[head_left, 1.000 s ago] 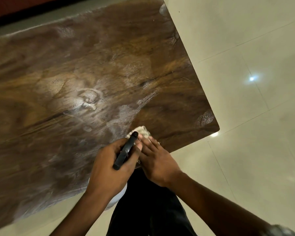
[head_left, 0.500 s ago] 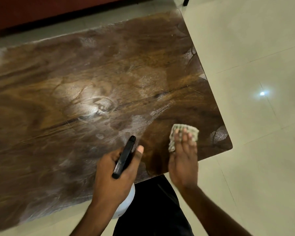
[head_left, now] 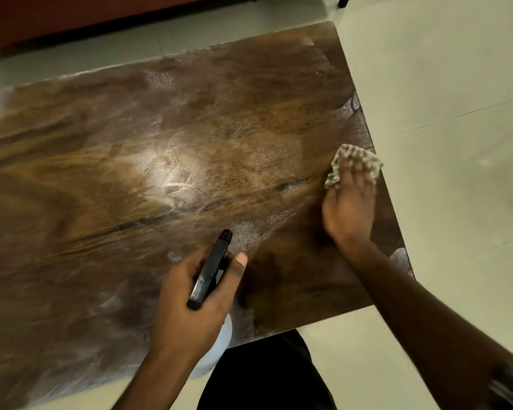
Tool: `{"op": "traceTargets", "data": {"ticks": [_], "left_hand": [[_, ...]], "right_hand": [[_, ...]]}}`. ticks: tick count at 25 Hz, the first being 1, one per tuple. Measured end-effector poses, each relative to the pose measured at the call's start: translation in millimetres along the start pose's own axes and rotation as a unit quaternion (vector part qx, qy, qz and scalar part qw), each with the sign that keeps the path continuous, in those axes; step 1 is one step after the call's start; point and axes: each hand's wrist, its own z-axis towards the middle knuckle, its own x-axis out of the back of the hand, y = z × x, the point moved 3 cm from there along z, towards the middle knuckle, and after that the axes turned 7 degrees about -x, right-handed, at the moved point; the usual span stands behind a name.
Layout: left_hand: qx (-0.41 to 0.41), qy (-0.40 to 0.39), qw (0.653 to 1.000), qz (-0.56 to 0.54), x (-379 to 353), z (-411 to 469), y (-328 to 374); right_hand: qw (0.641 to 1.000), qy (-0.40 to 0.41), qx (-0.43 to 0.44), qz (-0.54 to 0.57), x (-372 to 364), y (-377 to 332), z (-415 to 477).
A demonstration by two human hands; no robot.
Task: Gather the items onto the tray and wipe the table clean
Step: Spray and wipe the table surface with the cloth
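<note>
On the smeared wooden table [head_left: 101,202], flat right hand [head_left: 350,205] presses crumpled patterned cloth [head_left: 354,156]; left hand [head_left: 196,303] grips spray bottle [head_left: 211,273].

Our left hand [head_left: 190,309] covers most of the spray bottle [head_left: 210,276], leaving only its black head and a white sliver in view. Our right hand [head_left: 350,208], motion-blurred, hides much of the cloth [head_left: 348,158]. The counter [head_left: 101,202] runs off the left edge.

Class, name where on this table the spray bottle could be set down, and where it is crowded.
Free: the wide stretch of table left of the spray bottle, up to the far edge. Crowded: the right edge, where the right hand presses the cloth.
</note>
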Motion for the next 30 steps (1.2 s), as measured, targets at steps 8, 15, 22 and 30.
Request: {"op": "traceTargets", "data": {"ticks": [8,15,22,30], "left_hand": [[-0.012,0.008,1.000,0.008,-7,43,35],[0.009,0.016,1.000,-0.006,-10,65,35],[-0.024,0.045,0.999,-0.011,16,103,44],[-0.028,0.035,0.999,-0.006,60,145,50]], "right_hand": [[0.745,-0.208,0.626,-0.101,-51,-36,-132],[0.977,-0.048,0.195,-0.070,17,-62,117],[0.853,-0.143,0.494,-0.086,-43,-118,-49],[0.911,-0.080,0.378,-0.144,0,-87,115]]}}
